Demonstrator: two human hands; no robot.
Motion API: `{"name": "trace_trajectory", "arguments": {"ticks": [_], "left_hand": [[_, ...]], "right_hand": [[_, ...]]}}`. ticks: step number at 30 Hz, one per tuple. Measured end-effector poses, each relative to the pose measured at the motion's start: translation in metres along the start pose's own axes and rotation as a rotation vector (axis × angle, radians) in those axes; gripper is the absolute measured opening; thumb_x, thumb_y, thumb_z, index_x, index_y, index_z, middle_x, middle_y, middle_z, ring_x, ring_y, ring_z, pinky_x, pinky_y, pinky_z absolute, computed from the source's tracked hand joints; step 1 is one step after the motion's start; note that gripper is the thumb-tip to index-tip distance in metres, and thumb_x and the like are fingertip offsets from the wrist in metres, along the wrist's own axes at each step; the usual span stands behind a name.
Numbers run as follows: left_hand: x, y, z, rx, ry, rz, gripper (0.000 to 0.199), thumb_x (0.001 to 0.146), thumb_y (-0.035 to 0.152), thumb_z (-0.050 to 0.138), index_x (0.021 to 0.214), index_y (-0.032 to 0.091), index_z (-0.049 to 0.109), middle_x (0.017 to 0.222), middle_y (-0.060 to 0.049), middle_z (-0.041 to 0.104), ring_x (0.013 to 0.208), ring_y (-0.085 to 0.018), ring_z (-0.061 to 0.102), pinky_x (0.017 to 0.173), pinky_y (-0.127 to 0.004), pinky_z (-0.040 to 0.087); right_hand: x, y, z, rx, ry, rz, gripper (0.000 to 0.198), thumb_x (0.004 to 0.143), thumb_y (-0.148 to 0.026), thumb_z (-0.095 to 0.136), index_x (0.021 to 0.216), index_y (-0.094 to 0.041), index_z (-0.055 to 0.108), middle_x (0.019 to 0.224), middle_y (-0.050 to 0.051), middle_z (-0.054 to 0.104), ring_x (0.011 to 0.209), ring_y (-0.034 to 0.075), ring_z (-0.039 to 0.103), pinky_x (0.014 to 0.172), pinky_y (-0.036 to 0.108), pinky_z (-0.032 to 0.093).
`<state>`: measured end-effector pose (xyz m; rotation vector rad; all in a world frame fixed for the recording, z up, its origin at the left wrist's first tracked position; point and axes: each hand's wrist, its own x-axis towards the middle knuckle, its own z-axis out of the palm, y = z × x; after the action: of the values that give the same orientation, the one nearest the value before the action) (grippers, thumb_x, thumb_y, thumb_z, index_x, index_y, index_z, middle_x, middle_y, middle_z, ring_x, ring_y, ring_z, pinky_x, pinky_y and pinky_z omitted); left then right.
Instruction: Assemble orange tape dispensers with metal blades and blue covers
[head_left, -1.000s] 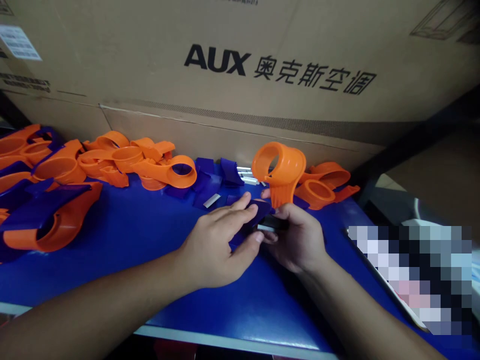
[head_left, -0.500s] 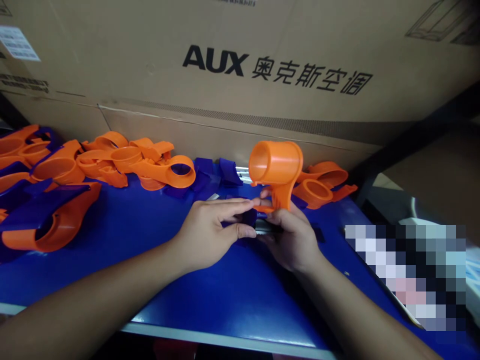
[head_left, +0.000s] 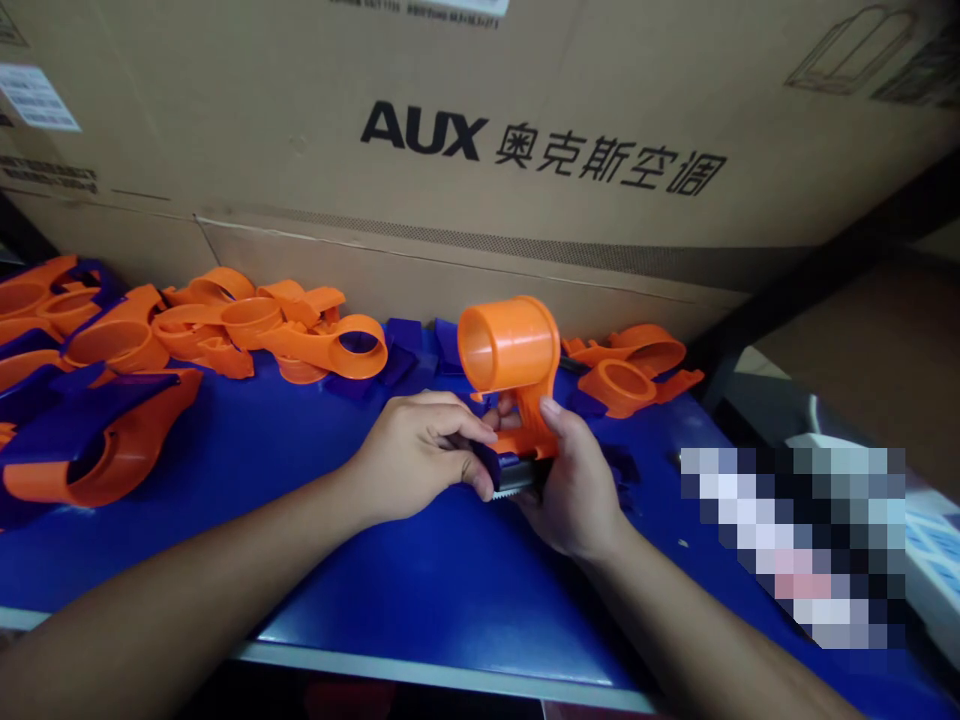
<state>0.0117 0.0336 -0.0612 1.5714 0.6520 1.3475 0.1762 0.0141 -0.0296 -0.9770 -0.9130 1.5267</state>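
You are gripping the orange tape dispenser body (head_left: 517, 370) in your right hand (head_left: 570, 480) while your left hand (head_left: 409, 455) fingers are pinching the purple blade piece (head_left: 491, 468) against its base (serrated edge showing), likely needing a firm, aligned push next.

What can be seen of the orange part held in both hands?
The orange tape dispenser body looks like glossy moulded plastic: a hollow drum, its open end turned left towards the camera, on a flat stem running down. It stands upright above the blue table. The right hand grips the stem from behind; the left hand pinches a dark blue piece and a toothed metal blade at its base.
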Motion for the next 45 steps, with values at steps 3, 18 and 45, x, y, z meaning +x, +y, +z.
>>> {"name": "trace_trajectory", "arguments": {"ticks": [3,18,45], "left_hand": [[0.003,0.005,-0.003,-0.043,-0.041,-0.053,0.031,0.063,0.026,0.099,0.091,0.020,0.085,0.094,-0.007,0.077,0.069,-0.015,0.072,0.062,-0.028,0.064],[-0.001,0.009,-0.003,0.082,-0.011,0.014,0.011,0.076,0.021,0.090,0.085,0.022,0.083,0.091,-0.006,0.081,0.082,-0.019,0.077,0.079,-0.034,0.066],[-0.003,0.020,-0.008,1.194,-0.142,0.054,0.059,0.091,0.065,0.066,0.116,0.013,0.078,0.104,-0.018,0.078,0.102,-0.037,0.071,0.095,-0.055,0.055]], "right_hand": [[0.001,-0.006,-0.002,0.000,-0.023,0.006,0.040,0.085,-0.061,0.067,0.094,-0.022,0.063,0.068,-0.002,0.065,0.037,0.009,0.042,0.032,0.020,0.025],[-0.005,-0.004,0.001,0.034,-0.010,0.071,0.044,0.084,-0.066,0.068,0.092,-0.024,0.061,0.070,-0.001,0.066,0.040,0.010,0.048,0.032,0.019,0.029],[0.030,-0.028,-0.028,0.029,0.106,-0.027,0.031,0.092,-0.054,0.060,0.090,-0.026,0.047,0.080,0.006,0.082,0.027,0.006,0.031,0.030,0.019,0.021]]}}
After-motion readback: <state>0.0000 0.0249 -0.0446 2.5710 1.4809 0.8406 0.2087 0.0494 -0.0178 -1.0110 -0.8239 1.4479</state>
